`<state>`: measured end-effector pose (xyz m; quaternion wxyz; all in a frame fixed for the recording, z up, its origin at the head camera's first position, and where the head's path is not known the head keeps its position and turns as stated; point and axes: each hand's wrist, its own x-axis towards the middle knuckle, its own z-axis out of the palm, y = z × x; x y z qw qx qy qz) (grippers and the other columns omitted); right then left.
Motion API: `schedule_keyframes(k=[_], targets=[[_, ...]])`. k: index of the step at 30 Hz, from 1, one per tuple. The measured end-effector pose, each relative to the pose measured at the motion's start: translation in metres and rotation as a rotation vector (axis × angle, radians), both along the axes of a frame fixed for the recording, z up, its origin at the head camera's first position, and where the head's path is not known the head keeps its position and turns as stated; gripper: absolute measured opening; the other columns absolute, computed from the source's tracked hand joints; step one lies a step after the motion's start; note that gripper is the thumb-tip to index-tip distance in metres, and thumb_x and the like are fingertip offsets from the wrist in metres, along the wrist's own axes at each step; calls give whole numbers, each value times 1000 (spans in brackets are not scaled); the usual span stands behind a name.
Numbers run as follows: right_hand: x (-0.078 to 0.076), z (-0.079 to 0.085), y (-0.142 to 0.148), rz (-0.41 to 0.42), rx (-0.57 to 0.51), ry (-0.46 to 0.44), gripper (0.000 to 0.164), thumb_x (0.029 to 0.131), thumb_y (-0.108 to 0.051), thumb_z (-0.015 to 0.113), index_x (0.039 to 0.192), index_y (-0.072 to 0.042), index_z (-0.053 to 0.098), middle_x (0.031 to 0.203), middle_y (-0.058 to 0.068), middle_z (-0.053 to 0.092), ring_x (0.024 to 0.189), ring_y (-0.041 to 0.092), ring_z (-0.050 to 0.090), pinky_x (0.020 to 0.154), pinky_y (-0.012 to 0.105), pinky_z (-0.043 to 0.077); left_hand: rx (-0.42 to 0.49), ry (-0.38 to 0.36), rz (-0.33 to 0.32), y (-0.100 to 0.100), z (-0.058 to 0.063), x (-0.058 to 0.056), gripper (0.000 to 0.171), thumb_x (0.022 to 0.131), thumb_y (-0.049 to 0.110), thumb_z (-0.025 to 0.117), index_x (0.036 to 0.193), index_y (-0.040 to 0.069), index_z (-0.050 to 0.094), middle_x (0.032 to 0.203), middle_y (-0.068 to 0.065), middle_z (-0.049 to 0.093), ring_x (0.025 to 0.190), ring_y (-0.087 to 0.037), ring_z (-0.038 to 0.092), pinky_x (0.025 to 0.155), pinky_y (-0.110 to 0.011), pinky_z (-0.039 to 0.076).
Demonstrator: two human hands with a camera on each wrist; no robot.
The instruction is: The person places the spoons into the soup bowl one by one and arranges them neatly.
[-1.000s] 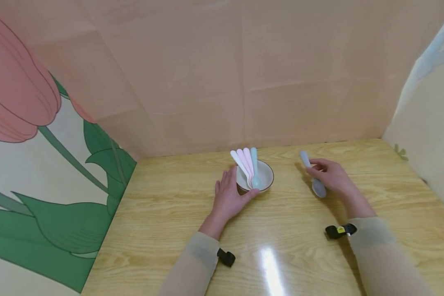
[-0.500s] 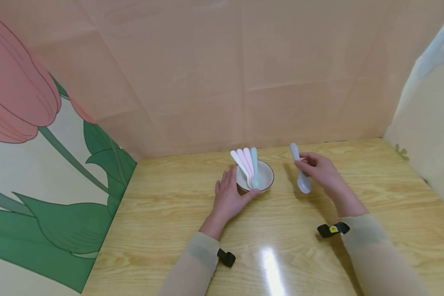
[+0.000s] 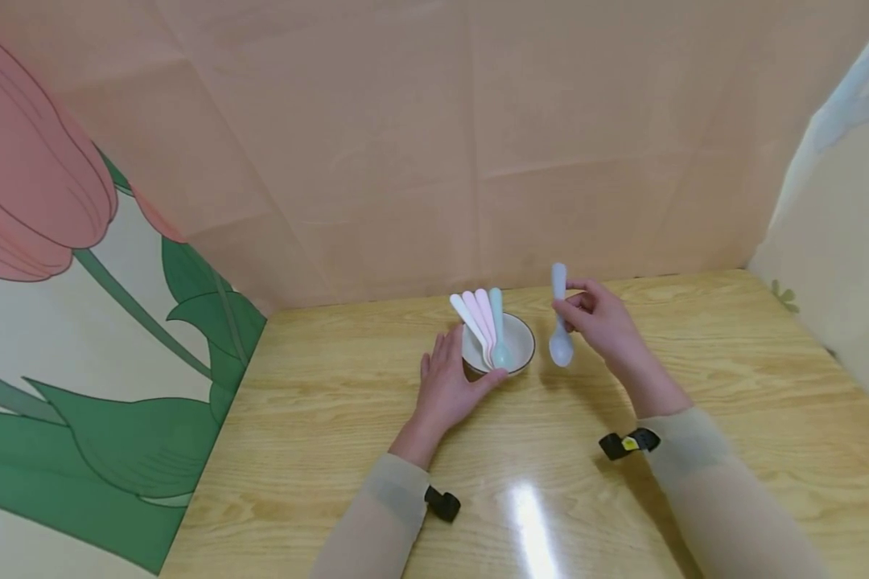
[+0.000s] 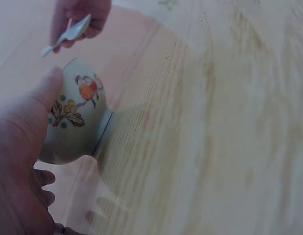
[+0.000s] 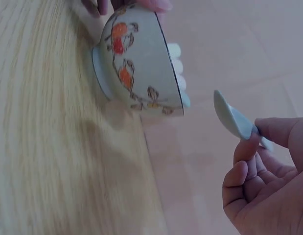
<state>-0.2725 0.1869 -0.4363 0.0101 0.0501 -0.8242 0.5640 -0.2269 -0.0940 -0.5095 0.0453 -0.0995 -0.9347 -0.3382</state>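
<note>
A white bowl (image 3: pixel 524 342) with a dark rim and painted orange fruit stands on the table. My left hand (image 3: pixel 447 384) holds its near left side, thumb at the front and fingers around the side. Inside lean several spoons: a white one (image 3: pixel 465 310), pink ones (image 3: pixel 486 310) and a pale teal one (image 3: pixel 498 315), handles pointing away from me. Just right of the bowl, my right hand (image 3: pixel 603 323) pinches a pale lilac-grey spoon (image 3: pixel 561 349) by its handle. That spoon hangs above the table, its scoop end lower and toward me.
The wooden table (image 3: pixel 319 450) ends at a pinkish cloth wall (image 3: pixel 376 177) behind the bowl. A tulip-printed panel (image 3: pixel 116 434) borders the left side, and a pale printed panel (image 3: pixel 840 241) the right. Each wrist carries a small black camera (image 3: pixel 443 504).
My right hand has brought the lilac-grey spoon leftward and slightly away from me, close to the bowl, turning it more upright in view. The left hand and bowl have stayed put.
</note>
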Motion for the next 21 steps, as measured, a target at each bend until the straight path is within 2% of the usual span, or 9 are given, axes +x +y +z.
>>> schedule_keyframes(k=[4,9,13,17,21], targets=[[-4,2,-9,8,-25,18,60,111,-26,70,162,-4,47,106,11,72,82,13,65,78,25,53,-8,-5,2,0,0,0,116,93,85,63,177,19,17,181,-11,28,169,-38,15,130,-69,13],[-7,3,-18,33,-59,31,70,112,-24,69,171,-8,34,107,16,72,83,18,67,81,26,54,-9,-7,-1,0,1,0,116,95,84,64,177,18,17,181,-13,27,168,-39,16,130,-69,14],[-9,4,-27,39,-85,39,77,111,-20,69,174,-10,26,107,17,70,82,16,68,82,26,56,-12,-4,-3,0,2,0,116,96,82,64,177,15,17,181,-13,27,168,-41,16,130,-70,14],[-11,4,-35,44,-120,46,82,110,-15,70,176,-15,21,106,17,66,82,16,69,79,25,57,-22,-10,-4,0,2,0,118,95,84,63,177,12,18,181,-14,26,168,-40,16,130,-69,14],[-13,2,-41,54,-118,39,84,111,-15,70,178,-19,18,107,19,65,87,22,69,77,24,57,-33,-15,-2,0,1,0,119,95,85,62,178,14,16,182,-13,25,168,-38,15,131,-69,14]])
